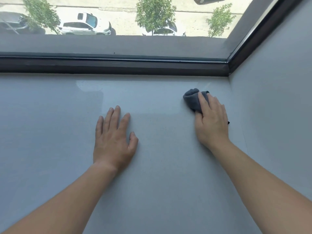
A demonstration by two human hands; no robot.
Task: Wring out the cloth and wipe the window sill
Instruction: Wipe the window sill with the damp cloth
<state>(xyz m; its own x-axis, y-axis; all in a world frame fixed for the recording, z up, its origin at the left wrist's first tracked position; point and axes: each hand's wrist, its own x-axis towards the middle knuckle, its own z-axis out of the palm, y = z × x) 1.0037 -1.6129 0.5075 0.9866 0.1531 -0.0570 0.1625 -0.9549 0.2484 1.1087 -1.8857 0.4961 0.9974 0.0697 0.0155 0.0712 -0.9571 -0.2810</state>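
A wide pale grey window sill (165, 166) fills the lower part of the view. A bunched dark grey cloth (192, 100) lies on it at the far right, near the corner. My right hand (211, 120) presses down on the cloth, fingers laid over it, so most of the cloth is hidden under the palm. My left hand (113, 139) rests flat on the bare sill to the left, fingers spread, holding nothing.
The dark window frame (118, 65) runs along the sill's far edge, with glass above it. A pale side wall (273, 98) closes the sill on the right. A faint wet sheen (89, 86) shows at the back left of the sill.
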